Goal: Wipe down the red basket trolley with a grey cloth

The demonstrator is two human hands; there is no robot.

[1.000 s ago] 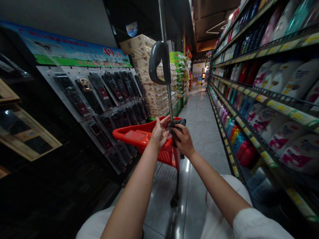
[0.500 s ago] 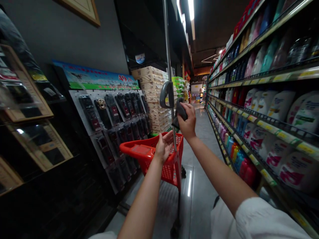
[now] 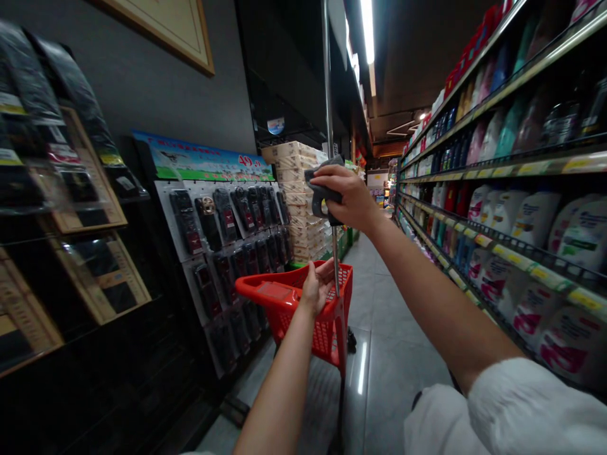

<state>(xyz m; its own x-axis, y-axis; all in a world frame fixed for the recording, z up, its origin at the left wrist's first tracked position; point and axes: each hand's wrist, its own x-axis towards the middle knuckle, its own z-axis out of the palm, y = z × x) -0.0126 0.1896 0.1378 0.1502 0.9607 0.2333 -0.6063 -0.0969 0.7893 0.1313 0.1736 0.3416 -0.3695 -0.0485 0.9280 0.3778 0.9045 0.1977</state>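
Observation:
A red shopping basket on wheels stands in the aisle ahead, with a tall metal pole rising from its near rim. My right hand is raised and closed on a dark cloth, pressing it over the grey handle on the pole. My left hand is lower, fingers curled at the pole just above the basket rim, touching or loosely gripping it.
Shelves of bottles and pouches line the right side. A display of packaged dark items hangs on the left, with framed panels nearer. Stacked cartons stand farther down the tiled aisle.
My right hand has carried the cloth up the pole from the basket rim to the grey handle. The view has tilted upward. My left hand stays by the pole's base.

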